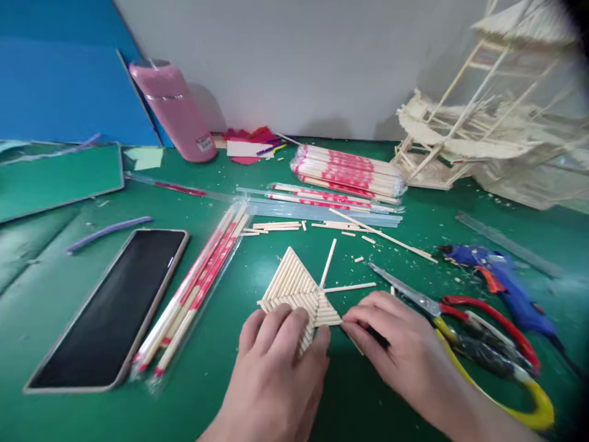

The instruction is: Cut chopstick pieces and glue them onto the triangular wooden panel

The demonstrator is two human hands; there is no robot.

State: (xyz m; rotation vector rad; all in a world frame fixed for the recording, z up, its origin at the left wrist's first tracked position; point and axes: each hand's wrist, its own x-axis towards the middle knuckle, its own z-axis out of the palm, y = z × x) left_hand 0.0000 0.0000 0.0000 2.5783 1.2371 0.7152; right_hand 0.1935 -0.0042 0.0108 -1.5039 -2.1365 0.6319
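A fan-like piece of short wooden sticks point(294, 279) lies on the green table, its sticks laid side by side in angled sections. Two bare sticks point(350, 286) stick out from its centre to the upper right. My left hand point(280, 356) grips the near edge, fingers curled over the top and covering part of it. At its right corner, my right hand point(396, 344) has thumb and fingers pinched together. A thin stick end shows under that thumb; the rest is hidden by the fingers.
Scissors point(427, 304), pliers point(497, 350) and a blue glue gun point(506, 276) lie right. A phone point(110, 307) and wrapped chopsticks point(197, 282) lie left. Behind are cut sticks point(276, 226), a chopstick bundle point(347, 172), a pink bottle point(179, 116) and a stick model point(455, 135).
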